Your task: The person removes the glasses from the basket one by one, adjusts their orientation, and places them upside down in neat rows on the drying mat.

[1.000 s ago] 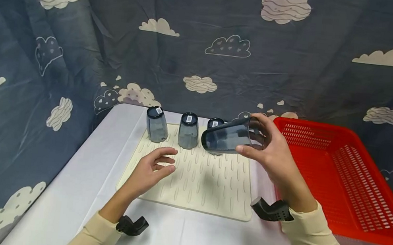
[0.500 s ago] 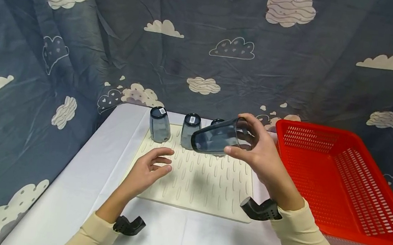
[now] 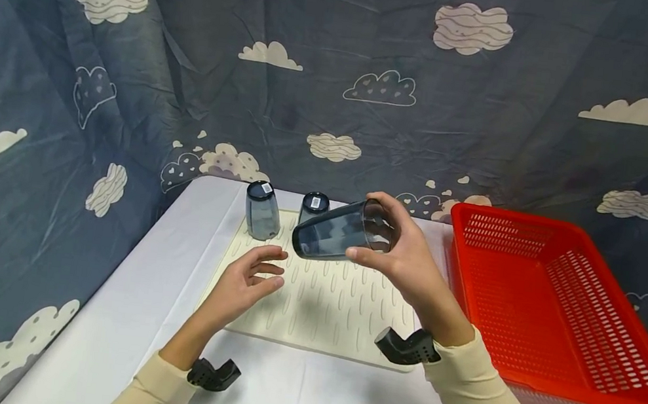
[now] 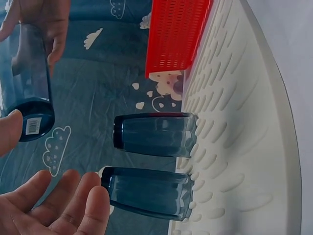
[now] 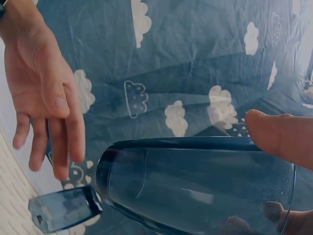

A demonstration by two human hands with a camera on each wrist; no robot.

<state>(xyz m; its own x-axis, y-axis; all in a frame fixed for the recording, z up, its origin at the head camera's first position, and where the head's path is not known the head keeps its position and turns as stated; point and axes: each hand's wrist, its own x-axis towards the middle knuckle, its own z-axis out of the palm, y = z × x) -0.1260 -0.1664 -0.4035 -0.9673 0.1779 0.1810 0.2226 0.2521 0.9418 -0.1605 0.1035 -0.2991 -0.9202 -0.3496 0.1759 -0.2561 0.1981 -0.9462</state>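
My right hand point(image 3: 409, 260) grips a blue-grey drinking glass point(image 3: 329, 232) near its rim, fingers behind and thumb in front. The glass is tilted on its side above the mat, its base towards the left. My left hand point(image 3: 241, 285) hovers left of that base, fingers loosely bent, holding nothing; a gap between hand and glass shows in the head view. Upside down on the cream ridged mat point(image 3: 317, 323) stand a glass point(image 3: 263, 212) at the back left and another glass point(image 3: 315, 202), partly covered. In the left wrist view, two standing glasses point(image 4: 156, 133) show.
A red perforated plastic basket point(image 3: 533, 303) stands right of the mat. The table has a white cloth point(image 3: 257, 386). Dark blue cloud-printed fabric point(image 3: 286, 112) hangs behind and at the left.
My right hand has carried the tilted glass leftwards, nearer to my left hand. The glass now covers the third standing glass seen earlier. My left hand has hardly moved.
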